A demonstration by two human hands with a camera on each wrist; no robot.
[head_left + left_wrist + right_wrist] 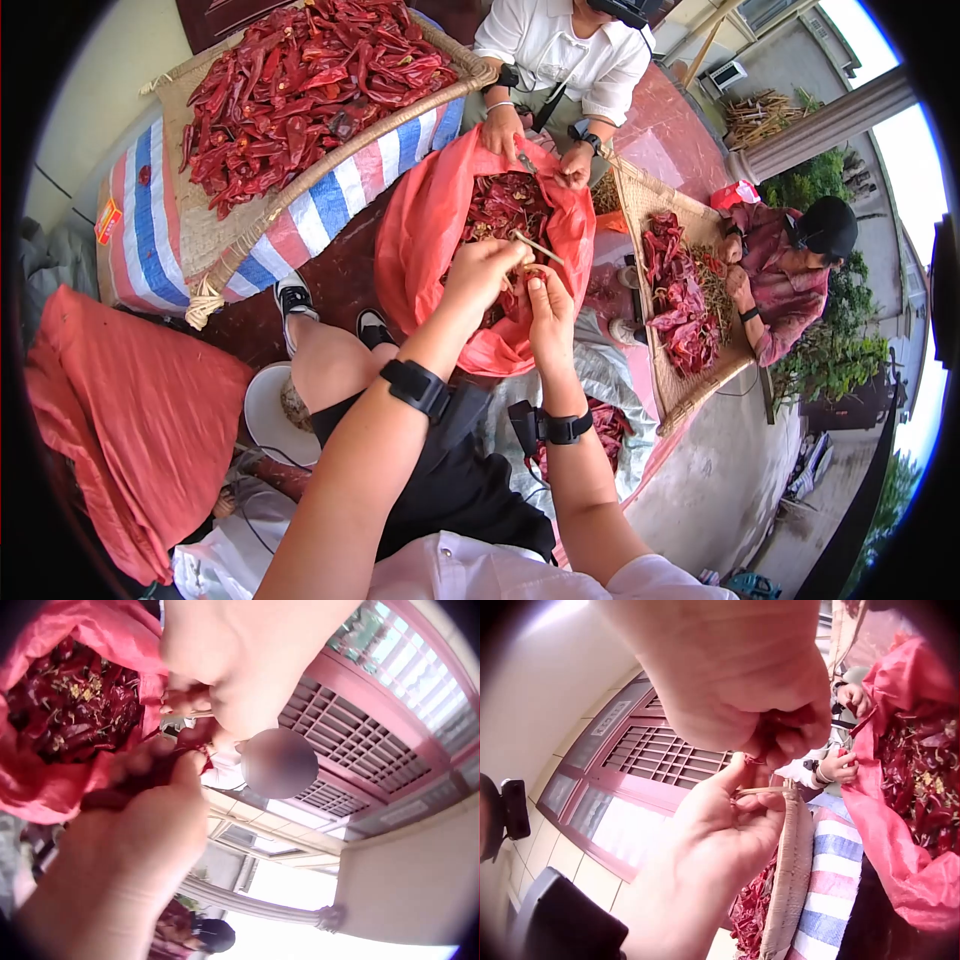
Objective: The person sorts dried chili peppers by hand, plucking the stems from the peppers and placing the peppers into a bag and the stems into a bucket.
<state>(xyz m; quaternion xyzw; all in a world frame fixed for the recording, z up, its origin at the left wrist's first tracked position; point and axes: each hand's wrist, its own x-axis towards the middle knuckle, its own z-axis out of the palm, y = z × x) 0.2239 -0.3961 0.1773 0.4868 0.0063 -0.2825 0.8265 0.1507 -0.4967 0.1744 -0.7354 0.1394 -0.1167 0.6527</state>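
My left hand point(480, 278) pinches a thin pale stick point(538, 247), which juts out past the fingertips. Close beside it, my right hand point(552, 315) grips a dried red chili pepper point(789, 718), mostly hidden by the curled fingers. The fingertips of both hands meet at the pepper's end. Both hands are over the mouth of a red sack point(420, 235), where many dried chilies point(505, 205) lie. In the left wrist view, the right hand point(135, 840) shows below the left hand point(232, 660).
A person in a white shirt point(560, 60) has both hands at the sack's far rim. On the left, a woven tray point(205, 235) heaped with chilies stands on striped cloth point(150, 250). At the right, another person point(795, 270) handles chilies over a second tray point(650, 370). Another red sack point(130, 420) stands left.
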